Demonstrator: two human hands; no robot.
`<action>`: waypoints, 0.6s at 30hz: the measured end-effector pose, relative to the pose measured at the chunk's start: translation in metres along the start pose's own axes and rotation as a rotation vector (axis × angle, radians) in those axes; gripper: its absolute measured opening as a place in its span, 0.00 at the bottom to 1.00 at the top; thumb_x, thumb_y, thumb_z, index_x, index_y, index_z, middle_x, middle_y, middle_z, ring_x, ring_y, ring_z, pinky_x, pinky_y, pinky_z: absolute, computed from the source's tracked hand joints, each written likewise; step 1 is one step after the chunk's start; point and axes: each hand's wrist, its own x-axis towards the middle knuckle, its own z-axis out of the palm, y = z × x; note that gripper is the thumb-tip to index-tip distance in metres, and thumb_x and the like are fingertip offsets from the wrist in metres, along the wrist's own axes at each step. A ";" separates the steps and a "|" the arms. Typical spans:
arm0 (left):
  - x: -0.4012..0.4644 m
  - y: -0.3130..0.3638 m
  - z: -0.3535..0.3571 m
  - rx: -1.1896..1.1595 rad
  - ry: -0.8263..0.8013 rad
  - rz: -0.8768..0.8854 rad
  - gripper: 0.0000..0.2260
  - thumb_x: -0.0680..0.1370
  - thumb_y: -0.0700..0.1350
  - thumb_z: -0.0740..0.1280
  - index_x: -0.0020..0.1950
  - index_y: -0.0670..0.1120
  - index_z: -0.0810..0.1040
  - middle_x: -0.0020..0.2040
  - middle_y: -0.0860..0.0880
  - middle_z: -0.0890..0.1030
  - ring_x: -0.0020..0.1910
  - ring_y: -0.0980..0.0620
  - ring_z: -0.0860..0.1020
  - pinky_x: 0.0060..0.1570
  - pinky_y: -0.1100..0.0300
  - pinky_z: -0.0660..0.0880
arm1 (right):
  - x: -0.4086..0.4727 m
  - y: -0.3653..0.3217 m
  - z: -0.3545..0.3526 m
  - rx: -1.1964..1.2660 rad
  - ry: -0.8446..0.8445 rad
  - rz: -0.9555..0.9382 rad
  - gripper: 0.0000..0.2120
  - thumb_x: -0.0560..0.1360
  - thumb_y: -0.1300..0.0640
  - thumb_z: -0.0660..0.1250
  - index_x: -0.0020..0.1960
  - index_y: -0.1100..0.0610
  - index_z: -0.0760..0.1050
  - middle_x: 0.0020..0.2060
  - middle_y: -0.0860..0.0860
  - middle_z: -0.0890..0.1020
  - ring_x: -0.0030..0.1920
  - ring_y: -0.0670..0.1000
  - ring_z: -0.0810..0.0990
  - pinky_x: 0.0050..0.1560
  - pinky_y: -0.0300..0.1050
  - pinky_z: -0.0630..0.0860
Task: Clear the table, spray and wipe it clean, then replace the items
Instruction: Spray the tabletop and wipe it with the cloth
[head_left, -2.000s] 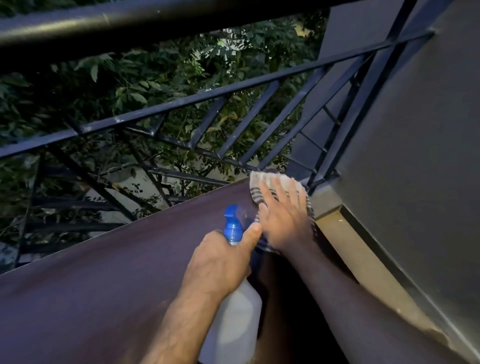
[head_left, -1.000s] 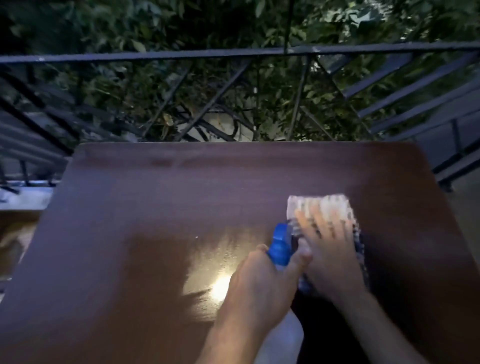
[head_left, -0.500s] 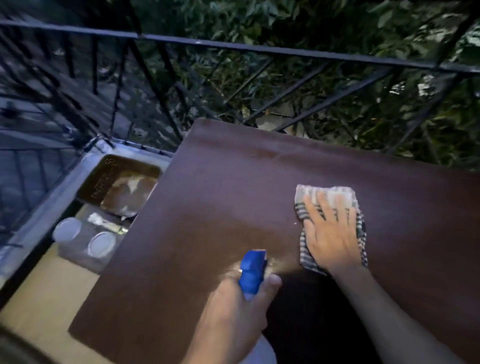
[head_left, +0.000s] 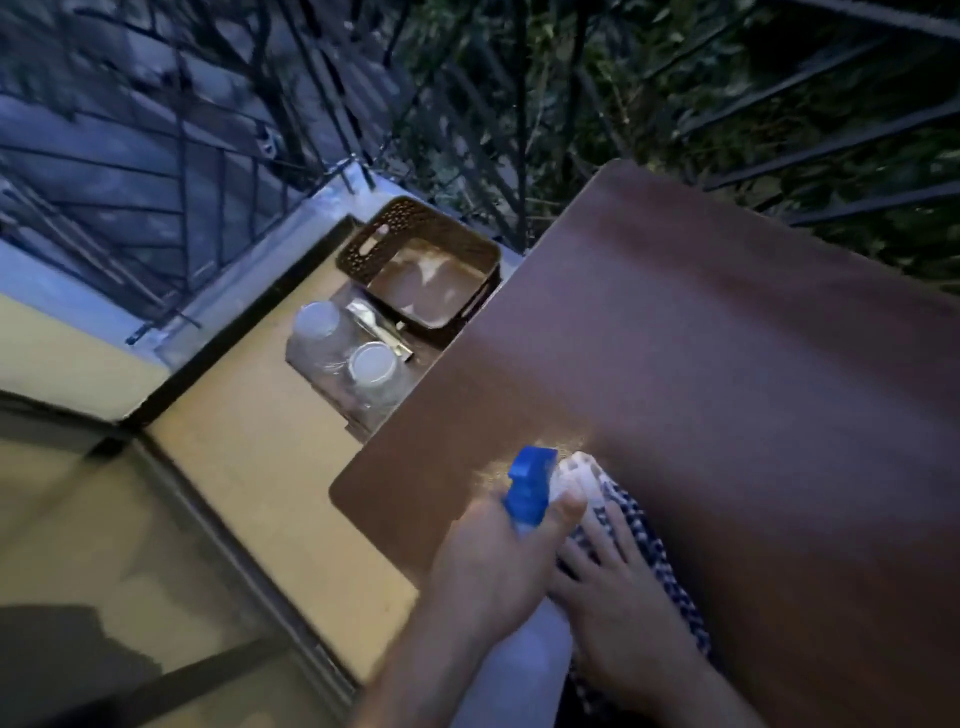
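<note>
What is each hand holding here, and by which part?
The left hand grips the spray bottle at its neck, below the blue head. The right hand holds nothing; it presses flat on the checked cloth.

Dusk on my balcony, dim bluish light. Yellow tiled floor (head_left: 249, 467) below me. Dark metal railing (head_left: 218, 171) around edge, leafy trees (head_left: 649, 88) beyond.

Dark brown table (head_left: 701, 364) under a checked cloth (head_left: 631, 512); basket (head_left: 415, 249), two cups (head_left: 371, 364) on floor (head_left: 249, 441).
</note>
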 end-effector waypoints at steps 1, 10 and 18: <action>-0.001 -0.007 -0.005 -0.028 0.001 -0.008 0.23 0.75 0.68 0.63 0.36 0.49 0.70 0.29 0.46 0.74 0.36 0.47 0.79 0.32 0.58 0.66 | 0.014 -0.002 -0.002 -0.001 -0.017 -0.019 0.30 0.76 0.45 0.58 0.77 0.46 0.64 0.77 0.50 0.67 0.78 0.64 0.59 0.74 0.68 0.57; -0.015 -0.057 -0.056 -0.152 0.137 -0.085 0.31 0.74 0.73 0.56 0.40 0.46 0.77 0.30 0.50 0.83 0.31 0.55 0.81 0.40 0.55 0.76 | 0.159 -0.038 -0.011 0.030 -0.054 -0.053 0.33 0.82 0.36 0.36 0.76 0.48 0.65 0.74 0.55 0.71 0.74 0.66 0.67 0.71 0.73 0.63; -0.058 -0.078 -0.047 -0.214 0.254 -0.275 0.28 0.79 0.64 0.59 0.37 0.43 0.82 0.37 0.44 0.86 0.40 0.47 0.83 0.47 0.54 0.78 | 0.088 -0.032 0.001 -0.004 -0.081 -0.337 0.28 0.78 0.48 0.58 0.78 0.43 0.61 0.78 0.50 0.65 0.77 0.65 0.62 0.76 0.66 0.54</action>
